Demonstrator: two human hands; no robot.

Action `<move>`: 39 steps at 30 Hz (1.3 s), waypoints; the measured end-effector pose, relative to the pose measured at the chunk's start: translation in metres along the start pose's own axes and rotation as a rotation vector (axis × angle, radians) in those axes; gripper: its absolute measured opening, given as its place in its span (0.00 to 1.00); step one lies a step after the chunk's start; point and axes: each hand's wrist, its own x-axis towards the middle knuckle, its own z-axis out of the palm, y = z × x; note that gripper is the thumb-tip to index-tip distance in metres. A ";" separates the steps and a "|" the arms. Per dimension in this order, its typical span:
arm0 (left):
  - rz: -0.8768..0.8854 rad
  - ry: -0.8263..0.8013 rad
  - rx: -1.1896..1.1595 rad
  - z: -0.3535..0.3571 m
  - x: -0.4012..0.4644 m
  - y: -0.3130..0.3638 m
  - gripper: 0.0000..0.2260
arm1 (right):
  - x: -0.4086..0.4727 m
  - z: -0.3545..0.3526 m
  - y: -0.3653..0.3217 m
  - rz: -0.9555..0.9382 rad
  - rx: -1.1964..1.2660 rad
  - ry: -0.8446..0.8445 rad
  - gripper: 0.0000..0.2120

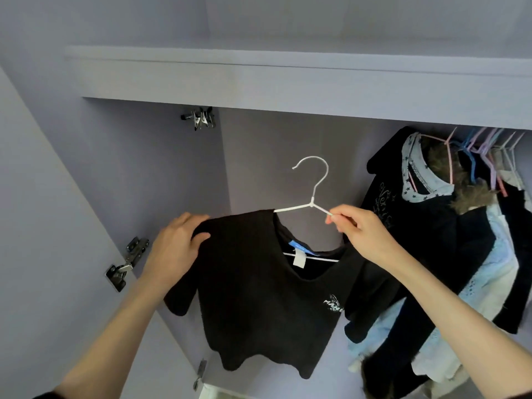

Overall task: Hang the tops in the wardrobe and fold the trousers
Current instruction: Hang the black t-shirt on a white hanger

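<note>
A black T-shirt (259, 298) with a small white chest print hangs half on a white hanger (312, 197) in front of the open wardrobe. Its left shoulder covers the hanger's left arm; the right arm of the hanger is bare. My left hand (175, 246) grips the shirt's left shoulder. My right hand (357, 231) pinches the hanger's bare right arm, with the shirt's right side hanging loose below it. The hook points up, free of any rail.
Several garments (449, 240) on coloured hangers fill the wardrobe's right side. A shelf board (288, 108) runs across above. The open door (43, 226) with metal hinges (126, 263) stands at the left. The wardrobe's left part shows its bare back wall.
</note>
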 end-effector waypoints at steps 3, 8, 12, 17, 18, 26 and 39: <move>-0.108 0.011 -0.070 0.001 -0.002 -0.005 0.11 | -0.003 -0.010 0.003 0.022 0.010 -0.004 0.13; -0.206 -0.053 -0.189 0.008 -0.001 -0.001 0.11 | -0.010 -0.023 0.018 0.088 -0.053 -0.057 0.13; -0.234 0.008 -0.173 0.008 -0.005 -0.010 0.10 | -0.026 -0.033 0.025 0.106 -0.020 0.010 0.13; 0.132 -0.103 -0.139 0.025 -0.002 0.027 0.17 | -0.028 -0.017 0.008 0.044 -0.017 -0.039 0.12; 0.199 -0.108 -0.140 0.031 -0.001 0.037 0.17 | -0.028 -0.015 0.006 0.037 -0.015 -0.047 0.12; 0.243 0.035 -0.194 0.049 0.007 0.074 0.05 | -0.049 -0.028 0.025 0.116 0.019 -0.055 0.10; 0.306 -0.062 -0.133 0.080 0.011 0.092 0.13 | -0.056 -0.032 0.048 0.483 0.488 -0.209 0.10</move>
